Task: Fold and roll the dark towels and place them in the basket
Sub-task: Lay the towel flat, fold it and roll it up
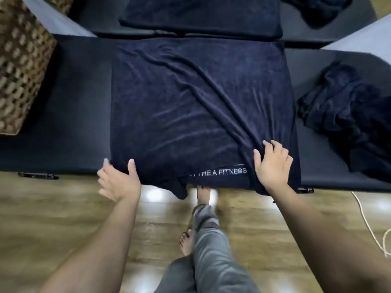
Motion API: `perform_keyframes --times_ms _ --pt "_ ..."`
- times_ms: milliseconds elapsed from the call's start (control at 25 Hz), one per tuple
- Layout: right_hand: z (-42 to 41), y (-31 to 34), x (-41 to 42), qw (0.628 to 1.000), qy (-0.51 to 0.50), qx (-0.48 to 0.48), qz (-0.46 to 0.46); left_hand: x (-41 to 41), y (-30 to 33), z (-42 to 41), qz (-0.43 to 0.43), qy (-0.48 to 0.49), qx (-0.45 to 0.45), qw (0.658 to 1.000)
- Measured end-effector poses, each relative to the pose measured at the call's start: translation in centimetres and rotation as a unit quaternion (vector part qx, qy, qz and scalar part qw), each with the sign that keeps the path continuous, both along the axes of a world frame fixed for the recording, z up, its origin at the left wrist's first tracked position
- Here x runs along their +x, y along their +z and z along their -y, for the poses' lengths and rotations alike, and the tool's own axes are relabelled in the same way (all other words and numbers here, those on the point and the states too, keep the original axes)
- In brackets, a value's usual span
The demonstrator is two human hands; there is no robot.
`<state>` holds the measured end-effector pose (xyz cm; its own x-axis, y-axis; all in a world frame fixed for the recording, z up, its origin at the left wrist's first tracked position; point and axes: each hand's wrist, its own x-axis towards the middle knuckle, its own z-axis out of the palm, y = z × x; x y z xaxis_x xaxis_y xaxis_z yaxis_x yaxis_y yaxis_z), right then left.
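A dark navy towel lies spread over the black table, wrinkled, its near edge hanging over the table's front with white lettering on it. My left hand grips the towel's near left corner, thumb on top. My right hand grips a bunch of the cloth near the right corner, fingers curled into a fold. A woven brown basket stands on the table at the far left.
A crumpled pile of dark towels lies on the table's right end. A mirror behind the table reflects the towel and the pile. My legs and bare feet stand on the wooden floor; a light cord trails on the right.
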<state>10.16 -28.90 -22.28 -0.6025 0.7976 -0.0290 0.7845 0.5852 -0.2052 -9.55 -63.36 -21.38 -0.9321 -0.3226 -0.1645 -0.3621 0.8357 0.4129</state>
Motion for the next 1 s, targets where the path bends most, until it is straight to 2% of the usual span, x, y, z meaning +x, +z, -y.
perform_keyframes --times_ms 80,160,280,360,480,560,640,720,880,1000 --pt "0.8 0.1 1.9 0.999 -0.010 0.035 0.005 0.7 -0.4 0.5 0.027 0.091 0.081 0.992" --pt "0.2 0.6 3.1 0.998 -0.003 0.059 0.027 1.1 -0.4 1.3 0.039 0.099 0.124 0.986" --pt "-2.5 1.9 3.8 0.996 -0.080 0.036 0.029 -0.1 1.0 2.6 -0.049 0.069 0.141 0.986" --pt "-2.3 2.4 4.0 0.999 -0.035 0.029 0.008 -2.1 1.8 3.6 -0.078 0.111 0.156 0.978" --pt "1.5 2.1 4.5 0.983 0.167 0.070 0.008 -4.3 2.1 4.1 -0.083 0.250 0.264 0.928" --pt "4.4 1.2 4.7 0.972 0.205 0.096 0.064 -3.6 2.3 2.8 -0.042 0.305 0.361 0.880" --pt "6.6 0.3 4.5 0.971 0.193 0.102 0.099 -1.4 2.2 0.4 0.022 0.333 0.455 0.825" --pt "7.6 -0.2 4.0 0.974 0.184 0.104 0.081 0.7 1.5 -1.4 0.045 0.326 0.488 0.808" --pt "6.2 0.0 4.9 0.971 0.211 0.111 -0.004 0.3 1.0 -0.3 -0.006 0.309 0.475 0.824" --pt "3.9 2.5 6.4 0.985 0.119 0.050 -0.115 -2.1 3.4 2.6 -0.057 0.318 0.489 0.810"
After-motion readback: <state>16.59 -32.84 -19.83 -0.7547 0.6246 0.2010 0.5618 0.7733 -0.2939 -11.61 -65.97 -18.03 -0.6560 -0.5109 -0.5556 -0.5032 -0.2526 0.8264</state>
